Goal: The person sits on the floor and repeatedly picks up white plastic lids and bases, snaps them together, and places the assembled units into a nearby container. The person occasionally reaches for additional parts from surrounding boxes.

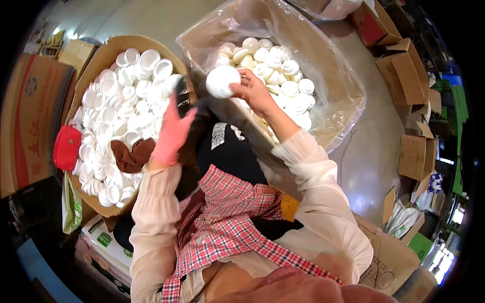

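Observation:
My right hand [256,95] is closed on a white round plastic cap [221,82], its smooth face showing, held up between the two boxes. My left hand [175,132], in a pink glove, is beside the right edge of the left cardboard box [98,56]. Its fingers are dark and blurred, and a white cap lies right by their tips; whether they grip it is unclear. White round caps [113,108] fill the left box. More white and cream caps [275,63] lie in the right box [348,96], which has a clear plastic liner.
A brown cloth [132,155] lies on the left caps, and a red pouch [66,148] hangs at that box's edge. A large carton [38,121] stands far left. Several open cartons [415,156] line the right side. A checked apron [227,212] covers my lap.

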The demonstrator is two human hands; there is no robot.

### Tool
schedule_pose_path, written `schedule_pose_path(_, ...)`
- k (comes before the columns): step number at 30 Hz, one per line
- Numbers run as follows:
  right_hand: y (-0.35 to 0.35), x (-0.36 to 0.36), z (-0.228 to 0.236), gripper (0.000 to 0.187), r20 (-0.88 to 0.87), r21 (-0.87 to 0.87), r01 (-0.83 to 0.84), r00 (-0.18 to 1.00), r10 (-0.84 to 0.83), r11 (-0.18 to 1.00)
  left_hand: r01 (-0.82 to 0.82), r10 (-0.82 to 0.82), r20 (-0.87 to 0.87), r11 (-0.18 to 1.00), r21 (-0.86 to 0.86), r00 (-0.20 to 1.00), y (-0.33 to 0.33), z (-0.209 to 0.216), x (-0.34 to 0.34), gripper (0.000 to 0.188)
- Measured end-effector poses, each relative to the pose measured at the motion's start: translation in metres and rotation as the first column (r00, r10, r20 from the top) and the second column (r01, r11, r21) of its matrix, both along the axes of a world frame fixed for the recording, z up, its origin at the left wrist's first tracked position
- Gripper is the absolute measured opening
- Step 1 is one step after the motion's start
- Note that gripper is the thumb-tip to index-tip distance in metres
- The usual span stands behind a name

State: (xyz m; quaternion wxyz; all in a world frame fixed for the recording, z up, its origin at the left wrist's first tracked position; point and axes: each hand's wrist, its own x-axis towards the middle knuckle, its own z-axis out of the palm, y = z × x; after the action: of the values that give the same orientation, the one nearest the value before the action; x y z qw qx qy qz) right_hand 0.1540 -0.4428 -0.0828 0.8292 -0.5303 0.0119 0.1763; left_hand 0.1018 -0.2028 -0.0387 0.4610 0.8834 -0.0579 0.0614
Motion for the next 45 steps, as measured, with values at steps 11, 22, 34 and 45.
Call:
schedule_pose_path(11, -0.044, 0.069, -0.217, 0.076, 0.101, -0.925, 0.149, 0.983, -0.152, 0.349, -0.37, 0.35, -0.123, 0.89, -0.267, 0.929, 0.138, 0.048, -0.109, 0.035)
schedule_pose_path(22, 0.003, 0.049, -0.009, 0.023, 0.424, -0.694, 0.117, 0.864, 0.271, 0.711, -0.91, 0.968, 0.061, 0.248, -0.332, 0.242, 0.38, 0.013, -0.399, 0.028)
schedule_pose_path(34, 0.252, -0.118, 0.073, 0.013, 0.278, -0.859, -0.313, 0.378, 0.883, 0.404, -0.787, 0.927, -0.359, 0.138, 0.602, -0.112, 0.431, -0.218, -0.569, 0.069)
schedule_pose_path(45, 0.295, -0.132, 0.033, 0.011, 0.132, -0.853, -0.355, 0.564, 0.815, 0.384, -0.563, 0.712, -0.607, 0.356, 0.746, -0.354, 0.392, -0.308, -0.603, 0.092)
